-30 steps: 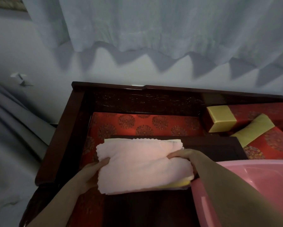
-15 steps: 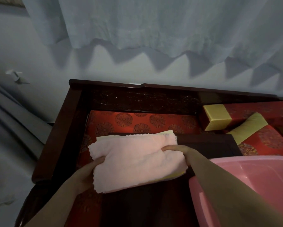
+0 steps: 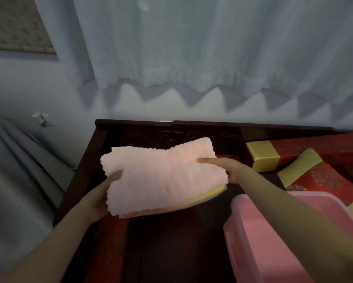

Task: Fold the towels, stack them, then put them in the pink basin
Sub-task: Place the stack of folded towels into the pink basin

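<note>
The stack of towels (image 3: 161, 176) is held between both hands over the far left part of the dark worktop (image 3: 171, 242). It seems lifted clear of the wood, though the gap underneath cannot be seen. Its top layer is a fluffy pink towel (image 3: 151, 166), folded into a thick rectangle with a ragged, nubbly rim. Under it a thin yellow towel (image 3: 208, 196) shows as a stripe along the near right edge, and the near side sags softly.

The left hand (image 3: 99, 198) grasps the stack's left edge, thumb pressed on top and fingers (image 3: 102, 209) curled under it. The right hand (image 3: 230, 170) clasps the right edge, one digit lying straight across the pink pile and the others tucked beneath.

The smooth plastic pink basin (image 3: 253, 252), with rounded corners, sits at the worktop's near right corner, partly under the right forearm. Beyond the right edge lie red brocade cushions (image 3: 322, 180) and a bolster (image 3: 262, 155) with a gold satin end. A carved dark wooden rail (image 3: 212, 124) runs along the far edge, below a pleated pale curtain (image 3: 192, 48).
</note>
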Demonstrator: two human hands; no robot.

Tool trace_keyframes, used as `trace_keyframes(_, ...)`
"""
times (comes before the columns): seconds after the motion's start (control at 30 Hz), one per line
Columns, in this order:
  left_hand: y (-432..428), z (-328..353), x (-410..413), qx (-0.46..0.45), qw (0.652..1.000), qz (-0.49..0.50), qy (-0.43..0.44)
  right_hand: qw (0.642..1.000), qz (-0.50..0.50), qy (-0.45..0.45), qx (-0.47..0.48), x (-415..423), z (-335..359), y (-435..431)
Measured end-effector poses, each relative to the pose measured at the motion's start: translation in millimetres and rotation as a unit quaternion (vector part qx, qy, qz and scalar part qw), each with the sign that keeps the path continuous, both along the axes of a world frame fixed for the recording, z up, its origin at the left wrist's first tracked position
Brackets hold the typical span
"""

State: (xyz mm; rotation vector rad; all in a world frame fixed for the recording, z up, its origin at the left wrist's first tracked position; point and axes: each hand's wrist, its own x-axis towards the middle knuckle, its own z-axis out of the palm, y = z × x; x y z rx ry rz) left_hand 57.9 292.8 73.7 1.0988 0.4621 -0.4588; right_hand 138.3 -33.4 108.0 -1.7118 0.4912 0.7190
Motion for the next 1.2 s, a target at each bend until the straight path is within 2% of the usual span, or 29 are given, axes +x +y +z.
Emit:
trace_keyframes(0.17, -55, 61, -13, -0.018, 0.998, 0.009, -0.056, 0.998, -0.015, -0.05, 0.041, -33, 51, -75)
trace_keyframes(0.3, -135, 95, -42, -0.028, 0.994, -0.028, -0.098, 0.997, -0.032, -0.054, 0.049, -80, 79, -158)
trace_keyframes(0.4, -199, 98, -69, -0.031, 0.993, -0.043, -0.105, 0.997, -0.023, -0.071, 0.027, -116, 87, -222)
trace_keyframes(0.47, -234, 95, -83, -0.037, 0.993, -0.049, -0.101, 0.992, -0.049, -0.114, -0.008, -138, 92, -255)
trace_keyframes(0.53, -271, 89, -97, -0.04, 0.994, -0.047, -0.09, 0.995, -0.031, -0.099, -0.002, -159, 93, -289)
trace_keyframes(0.6, -296, 84, -108, -0.049, 0.994, -0.053, -0.078, 0.998, 0.024, -0.044, 0.039, -163, 82, -322)
trace_keyframes(0.67, -314, 76, -117, -0.044, 0.995, -0.058, -0.067, 0.999, 0.018, -0.001, 0.045, -163, 63, -348)
trace_keyframes(0.87, -338, 33, -121, 0.046, 0.998, -0.046, 0.008, 0.999, -0.006, 0.036, 0.028, -174, 7, -372)
trace_keyframes(1.0, -352, 19, -114, 0.087, 0.995, -0.046, 0.027, 0.997, -0.04, 0.063, 0.038, -170, -26, -368)
trace_keyframes(1.2, -386, 9, -100, 0.203, 0.974, -0.067, 0.079, 0.997, -0.044, 0.058, -0.027, -155, -67, -352)
